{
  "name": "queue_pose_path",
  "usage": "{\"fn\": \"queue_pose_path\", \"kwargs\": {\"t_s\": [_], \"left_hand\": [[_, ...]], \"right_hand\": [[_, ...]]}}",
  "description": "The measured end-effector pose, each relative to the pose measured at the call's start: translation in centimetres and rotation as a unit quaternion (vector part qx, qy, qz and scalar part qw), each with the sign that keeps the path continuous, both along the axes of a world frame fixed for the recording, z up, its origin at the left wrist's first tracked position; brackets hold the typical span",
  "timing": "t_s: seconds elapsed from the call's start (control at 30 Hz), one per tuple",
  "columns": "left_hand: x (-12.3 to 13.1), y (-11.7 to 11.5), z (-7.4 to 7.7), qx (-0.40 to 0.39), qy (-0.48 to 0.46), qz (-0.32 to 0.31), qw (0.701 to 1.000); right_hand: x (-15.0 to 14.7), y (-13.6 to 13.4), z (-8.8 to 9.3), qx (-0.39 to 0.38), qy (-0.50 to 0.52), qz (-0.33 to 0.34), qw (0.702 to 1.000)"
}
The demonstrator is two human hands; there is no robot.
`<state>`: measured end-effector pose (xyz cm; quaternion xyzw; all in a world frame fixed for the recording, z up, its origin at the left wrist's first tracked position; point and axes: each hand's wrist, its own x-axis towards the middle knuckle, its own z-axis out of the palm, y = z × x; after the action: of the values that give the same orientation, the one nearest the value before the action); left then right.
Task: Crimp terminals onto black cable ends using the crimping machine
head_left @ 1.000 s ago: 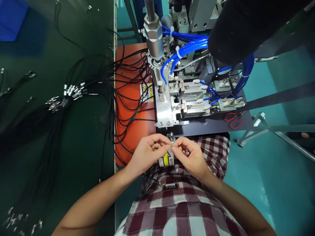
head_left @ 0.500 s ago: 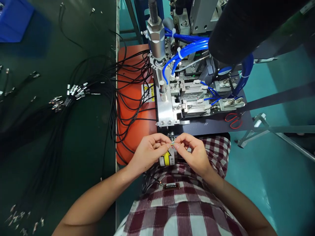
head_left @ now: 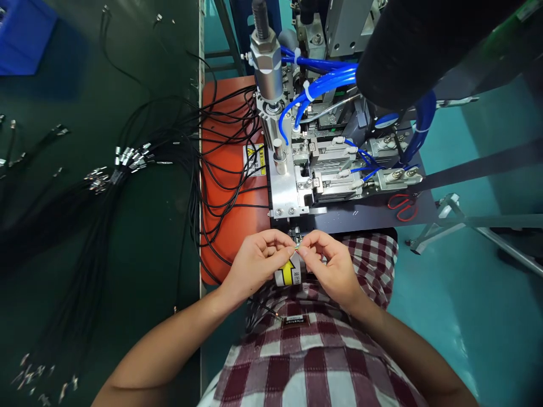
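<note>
left hand (head_left: 254, 263): your grip pinches the terminal (head_left: 297, 247) | right hand (head_left: 333, 268): grip clenched on its other end, likely steadying it | terminal: just before the press (head_left: 292, 186), over your lap | cables (head_left: 178, 135): fanned across the tabletop (head_left: 148, 254), seemingly for easy reach

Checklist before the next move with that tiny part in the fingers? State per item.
1. Grip on small part, pinched between left hand and right hand: ok.
2. Which way the small part faces: cannot tell, too small.
3. Both hands apart from the metal fixture, just in front of it: ok.
4. Black cables off the metal fixture: cannot tell; they loop over the orange mat right beside it.
5. Red scissors away from the hands, on the dark plate: ok.
</note>
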<state>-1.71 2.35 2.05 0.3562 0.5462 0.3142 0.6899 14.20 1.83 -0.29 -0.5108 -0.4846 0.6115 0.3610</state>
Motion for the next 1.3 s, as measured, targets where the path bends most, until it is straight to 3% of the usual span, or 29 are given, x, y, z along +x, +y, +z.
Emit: {"fn": "queue_pose_path", "kwargs": {"t_s": [0.57,0.93,1.07,1.3], "left_hand": [[0.09,-0.32,-0.35,0.033,0.028,0.0,0.999],[-0.01,-0.61,-0.38,-0.015,0.014,0.019,1.0],[-0.02,-0.52,-0.39,-0.004,0.025,0.012,1.0],[0.27,-0.85,-0.28,0.046,0.049,0.014,0.998]], "right_hand": [[-0.27,0.11,0.13,-0.079,0.062,-0.018,0.995],[-0.42,0.01,0.12,-0.046,0.039,-0.03,0.998],[-0.15,-0.01,-0.07,0.003,-0.006,-0.024,1.0],[-0.08,-0.28,-0.12,0.215,-0.151,-0.016,0.965]]}}
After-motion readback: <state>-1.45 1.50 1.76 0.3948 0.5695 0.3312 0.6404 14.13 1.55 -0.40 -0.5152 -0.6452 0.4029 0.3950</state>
